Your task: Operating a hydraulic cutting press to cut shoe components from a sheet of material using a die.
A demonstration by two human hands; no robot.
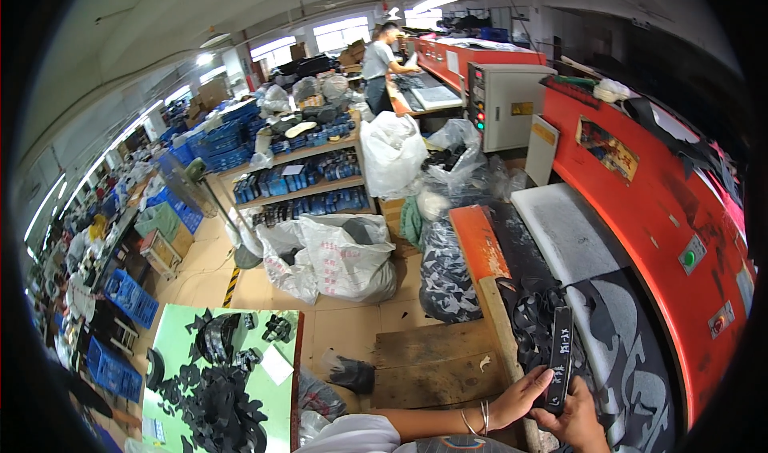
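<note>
Both my hands are on a long, narrow black cutting die (562, 341) with white handwritten marks on its side. My left hand (518, 401) pinches its near left edge. Around its near end on the right, my right hand (579, 421) is closed. Beneath and left of the die lies a heap of cut black pieces (530, 315). Just right of it is a black sheet with pale shapes (628, 349), resting on the press bed. Farther back on that bed lies a whitish cutting board (572, 231).
A red press beam (632, 189) runs along the right. At lower left, a green table (172, 325) carries black pieces and dies. Wooden planks (436, 349), white sacks (348, 265) and a fan (248, 249) stand ahead. A co-worker (378, 65) stands at another press farther back.
</note>
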